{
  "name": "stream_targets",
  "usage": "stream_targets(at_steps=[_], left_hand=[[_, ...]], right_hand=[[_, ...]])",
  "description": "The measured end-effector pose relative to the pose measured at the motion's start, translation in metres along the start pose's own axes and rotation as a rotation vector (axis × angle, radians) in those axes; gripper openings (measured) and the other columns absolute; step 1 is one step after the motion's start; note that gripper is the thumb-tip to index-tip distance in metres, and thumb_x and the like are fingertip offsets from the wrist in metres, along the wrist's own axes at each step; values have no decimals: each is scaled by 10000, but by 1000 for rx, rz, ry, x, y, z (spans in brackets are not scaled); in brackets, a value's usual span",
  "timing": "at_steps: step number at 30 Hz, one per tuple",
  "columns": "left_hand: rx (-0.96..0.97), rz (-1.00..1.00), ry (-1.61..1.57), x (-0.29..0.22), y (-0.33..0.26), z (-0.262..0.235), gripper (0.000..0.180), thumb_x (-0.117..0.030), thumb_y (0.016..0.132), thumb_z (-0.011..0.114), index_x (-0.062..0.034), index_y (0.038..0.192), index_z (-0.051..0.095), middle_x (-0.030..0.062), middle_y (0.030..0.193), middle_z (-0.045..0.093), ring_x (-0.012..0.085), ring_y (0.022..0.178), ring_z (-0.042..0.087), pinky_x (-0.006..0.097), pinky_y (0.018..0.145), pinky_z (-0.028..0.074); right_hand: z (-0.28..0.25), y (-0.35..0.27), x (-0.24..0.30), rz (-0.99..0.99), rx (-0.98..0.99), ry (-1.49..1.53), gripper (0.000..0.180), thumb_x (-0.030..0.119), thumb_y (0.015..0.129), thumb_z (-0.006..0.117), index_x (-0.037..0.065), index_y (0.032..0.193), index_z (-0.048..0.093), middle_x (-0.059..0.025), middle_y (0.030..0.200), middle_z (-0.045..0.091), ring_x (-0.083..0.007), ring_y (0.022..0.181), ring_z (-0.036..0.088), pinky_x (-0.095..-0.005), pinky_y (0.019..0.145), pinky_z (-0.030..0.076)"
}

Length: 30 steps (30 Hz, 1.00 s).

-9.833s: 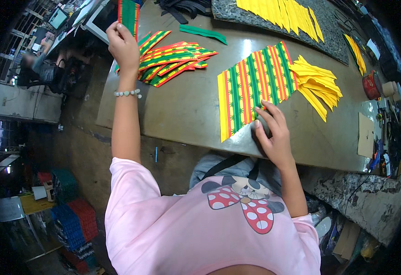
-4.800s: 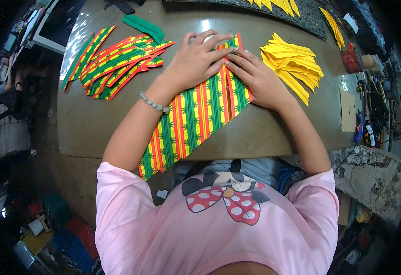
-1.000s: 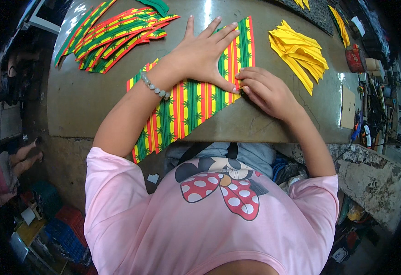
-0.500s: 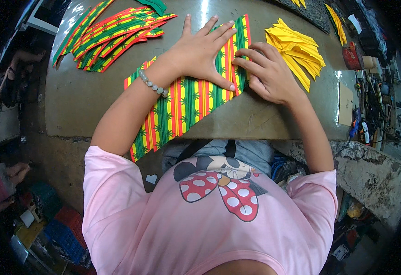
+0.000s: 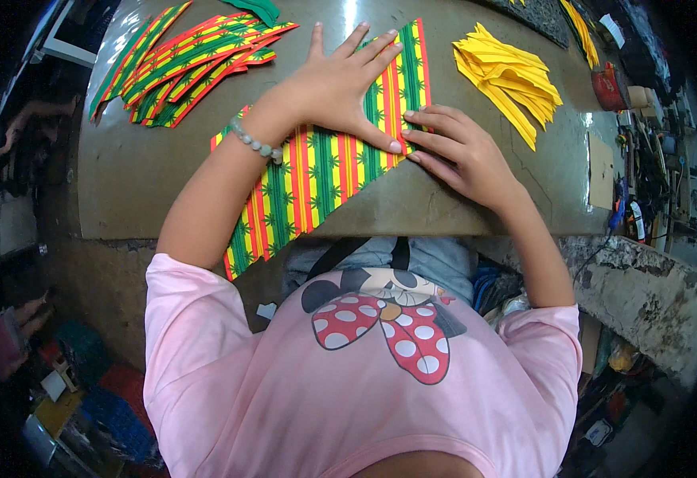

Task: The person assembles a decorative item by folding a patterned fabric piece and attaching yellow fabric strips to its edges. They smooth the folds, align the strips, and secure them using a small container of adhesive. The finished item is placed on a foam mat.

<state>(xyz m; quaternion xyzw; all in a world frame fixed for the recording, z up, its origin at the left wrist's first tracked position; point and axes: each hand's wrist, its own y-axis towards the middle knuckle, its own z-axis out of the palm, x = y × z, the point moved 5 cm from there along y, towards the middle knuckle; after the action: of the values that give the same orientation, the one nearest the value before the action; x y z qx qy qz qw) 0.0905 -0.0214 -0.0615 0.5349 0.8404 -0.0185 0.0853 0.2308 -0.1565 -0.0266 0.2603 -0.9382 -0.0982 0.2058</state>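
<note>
A piece of striped fabric [image 5: 314,179] in green, yellow and red, printed with dark leaf shapes, lies slantwise on the table. Its lower left corner hangs past the near table edge. My left hand [image 5: 332,89] presses flat across its upper part with the fingers spread, a beaded bracelet at the wrist. Against the fabric's right edge, my right hand [image 5: 464,155] rests with fingers stretched out and slightly apart, their tips touching the cloth close to my left thumb. Part of the fabric is hidden beneath the left hand and forearm.
Matching striped strips [image 5: 197,64] are piled at the far left, beside a green cloth piece [image 5: 257,8]. Yellow strips [image 5: 508,76] lie in a heap on the right. Tools and clutter [image 5: 651,167] line the table's right side. Another person's arm [image 5: 26,123] shows at far left.
My right hand's fingers have uncurled from the fabric's right edge and now lie straighter, slightly lower along it. The left hand stays spread on the cloth. The whole view has shifted slightly.
</note>
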Motion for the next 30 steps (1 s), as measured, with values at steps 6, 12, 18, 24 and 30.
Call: stream_targets(at_steps=[6, 12, 18, 24, 30], left_hand=[[63, 0, 7, 2, 0, -2, 1376, -880, 605, 672, -108, 1627, 170, 143, 1687, 177, 392, 1557, 108, 762, 1146, 4], [61, -8, 1, 0, 1, -3, 1357, -865, 608, 681, -129, 1630, 176, 132, 1689, 179, 387, 1559, 108, 759, 1148, 0], [66, -27, -3, 1, 0, -3, 1365, -867, 590, 690, -138, 1629, 187, 126, 1688, 190, 378, 1561, 110, 756, 1151, -1], [35, -17, 3, 1, 1, 0, 1376, -878, 577, 690, -141, 1627, 193, 117, 1686, 200, 380, 1558, 119, 762, 1149, 10], [46, -18, 15, 2, 2, 0, 1384, -882, 570, 691, -147, 1628, 187, 109, 1687, 199, 383, 1557, 124, 769, 1146, 18]], right_hand=[[-4, 2, 2, 71, -58, 65, 189, 144, 899, 708, 75, 1066, 763, -106, 1208, 700, -319, 1141, 641, -420, 969, 526], [-9, 6, 1, 158, -102, 180, 186, 126, 922, 691, 26, 1063, 762, -121, 1152, 728, -299, 1116, 668, -398, 968, 526], [-7, 0, -8, 388, -218, 370, 198, 91, 935, 685, 2, 1101, 746, -127, 1127, 751, -270, 1123, 689, -388, 963, 534], [1, -2, 3, 104, -130, 151, 218, 96, 932, 690, 36, 1137, 737, -94, 1165, 742, -305, 1175, 658, -456, 1071, 480], [7, -5, 3, -9, -62, -4, 256, 106, 886, 712, 82, 1140, 737, -59, 1248, 710, -304, 1228, 620, -511, 1123, 443]])
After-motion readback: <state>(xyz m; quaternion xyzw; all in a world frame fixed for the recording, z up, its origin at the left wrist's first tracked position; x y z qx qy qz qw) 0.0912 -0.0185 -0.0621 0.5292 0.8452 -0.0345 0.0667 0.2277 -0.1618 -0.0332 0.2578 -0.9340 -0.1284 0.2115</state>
